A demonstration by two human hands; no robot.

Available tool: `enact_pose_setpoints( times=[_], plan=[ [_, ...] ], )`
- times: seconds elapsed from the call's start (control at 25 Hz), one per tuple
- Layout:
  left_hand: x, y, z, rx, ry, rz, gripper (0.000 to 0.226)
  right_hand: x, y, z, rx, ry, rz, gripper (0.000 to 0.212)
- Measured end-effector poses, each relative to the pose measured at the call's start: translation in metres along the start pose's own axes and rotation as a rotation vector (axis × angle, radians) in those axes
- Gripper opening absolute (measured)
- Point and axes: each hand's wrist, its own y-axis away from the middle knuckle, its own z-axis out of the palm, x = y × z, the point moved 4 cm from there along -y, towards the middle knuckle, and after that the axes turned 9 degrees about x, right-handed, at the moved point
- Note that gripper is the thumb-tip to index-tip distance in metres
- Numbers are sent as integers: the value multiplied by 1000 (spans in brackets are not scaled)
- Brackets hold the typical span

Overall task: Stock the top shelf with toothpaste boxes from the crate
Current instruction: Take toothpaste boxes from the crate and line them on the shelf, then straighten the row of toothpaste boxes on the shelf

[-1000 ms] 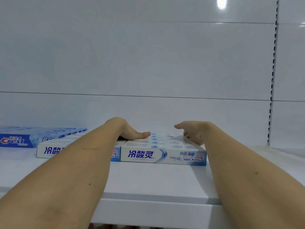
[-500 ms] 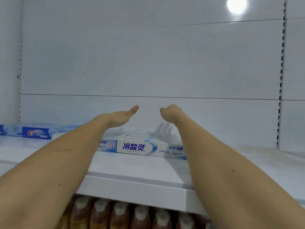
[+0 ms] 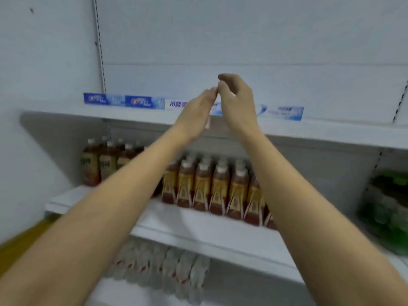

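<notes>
A row of toothpaste boxes lies along the top shelf (image 3: 331, 131): blue Crest boxes (image 3: 123, 100) at the left, white-and-blue boxes (image 3: 284, 112) to their right. Both my hands hover in front of the row's middle, off the boxes. My left hand (image 3: 196, 113) has its fingers straight and holds nothing. My right hand (image 3: 237, 100) hangs with loosely curled fingers, also holding nothing. Their fingertips nearly meet. The crate is out of sight.
Brown drink bottles (image 3: 212, 186) fill the shelf below, clear bottles (image 3: 163, 268) the one under it. Green bottles (image 3: 388, 206) stand at the right. A yellow patch (image 3: 19, 239) shows at the lower left. The picture is blurred.
Both hands have lifted off the white-and-blue boxes and drawn back toward me. My view has pulled away and dropped, so the lower shelves now show.
</notes>
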Motion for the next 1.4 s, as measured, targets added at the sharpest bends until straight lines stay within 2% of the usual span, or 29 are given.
enact_pose_setpoints(
  times=[0.08,0.16,0.24,0.36,0.52,0.68,0.76,0.84,0.92,1.04,1.16,1.2,1.24,1.32,1.4],
  plan=[
    [-22,87,-11,48,138,11,42,1,87,7,29,-97,-23,24],
    [-60,181,-24,82,161,-134,31,24,183,16,-25,-60,91,24],
    [-101,266,-29,66,166,-368,32,71,277,17,-145,72,305,23],
    [-172,378,-21,-94,78,-737,41,146,400,-6,-253,261,723,30],
    [-234,510,-2,-349,-96,-1077,44,214,535,-70,-359,455,1172,35],
    [-279,624,13,-339,-232,-1377,35,265,642,-127,-443,486,1490,28],
    [-298,696,26,-430,-296,-1525,26,298,698,-145,-509,499,1594,21],
    [-318,768,33,-510,-333,-1670,23,321,749,-160,-503,585,1691,18],
    [-352,829,42,-557,-323,-1738,26,354,797,-172,-489,674,1741,17],
    [-425,889,65,-547,-340,-1691,27,419,872,-192,-467,832,1758,45],
    [-498,921,78,-560,-600,-1438,52,484,931,-195,-448,1015,1669,59],
    [-520,935,81,-545,-637,-1401,60,506,953,-193,-430,1053,1633,63],
    [-542,948,84,-507,-646,-1387,69,526,971,-191,-413,1085,1598,65],
    [-581,981,89,-404,-584,-1466,84,561,997,-191,-367,1208,1484,61],
    [-607,1005,97,-367,-527,-1526,76,582,1011,-200,-254,1292,1383,50]
  ],
)
